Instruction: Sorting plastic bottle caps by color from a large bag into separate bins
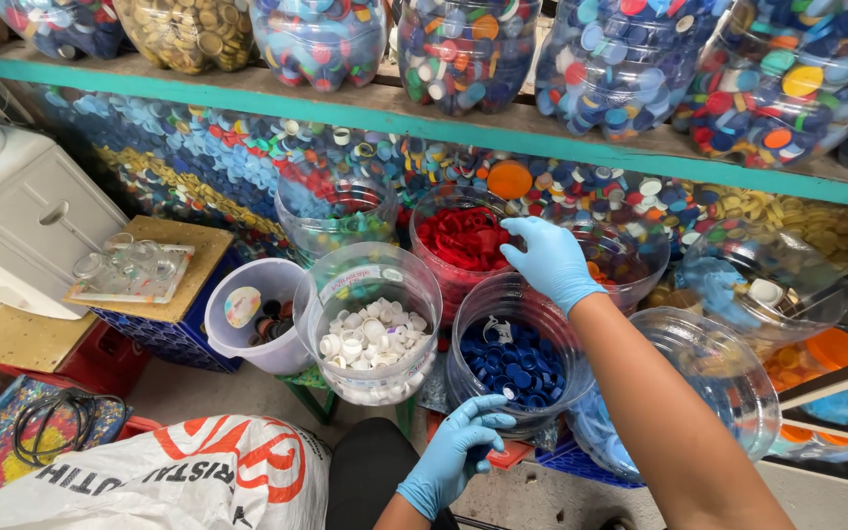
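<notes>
Both my hands wear light blue gloves. My right hand (550, 260) reaches forward over the clear cut-off jars, hovering at the rim between the jar of red caps (463, 238) and the jar of orange caps (618, 257); its fingers are curled and I cannot see anything in them. My left hand (457, 450) is low at the front, fingers bent and touching the near wall of the jar of dark blue caps (512, 361). A jar of white caps (375, 339) stands just to the left of it.
A white bucket (247, 314) with mixed caps stands left. A printed white sack (179, 476) lies at the front left. More clear jars (709, 378) sit right. A teal shelf (444, 123) above holds big jars of caps. A wooden board on a blue crate (164, 285) carries glasses.
</notes>
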